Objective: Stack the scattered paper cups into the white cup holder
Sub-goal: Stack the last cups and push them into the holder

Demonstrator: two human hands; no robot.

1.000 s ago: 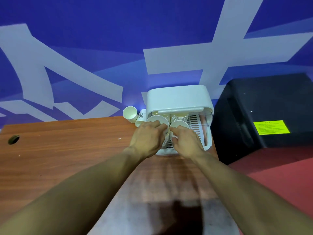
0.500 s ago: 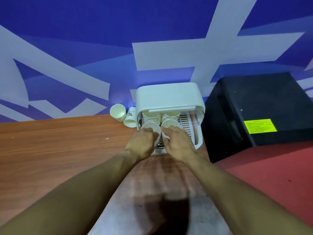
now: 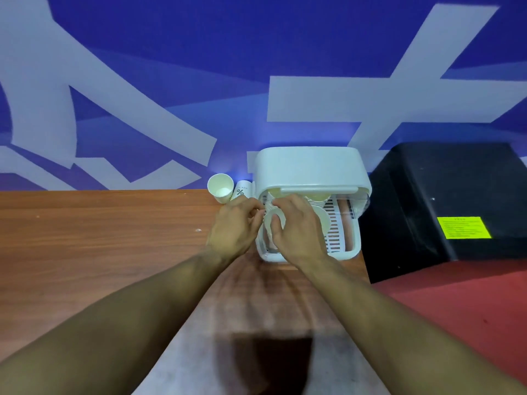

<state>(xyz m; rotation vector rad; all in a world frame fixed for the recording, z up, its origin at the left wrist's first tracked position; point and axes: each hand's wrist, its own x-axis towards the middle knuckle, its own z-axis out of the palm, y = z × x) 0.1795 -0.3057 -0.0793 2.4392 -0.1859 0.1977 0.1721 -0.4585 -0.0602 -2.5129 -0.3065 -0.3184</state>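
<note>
A paper cup is being gripped at its rim by the right hand, low in the left front of the white cup holder at frame centre. The left hand is being curled against that cup's left edge; whether anything is being pinched cannot be told. A plain cup and a printed cup are being shown just up-left, nearer the left hand.

The single camera sat on my head, a wide lens facing forward and down along both forearms. It looked from close over the counter, with my left hand and right hand near the middle, the blue wall across the top and red floor lower right.
</note>
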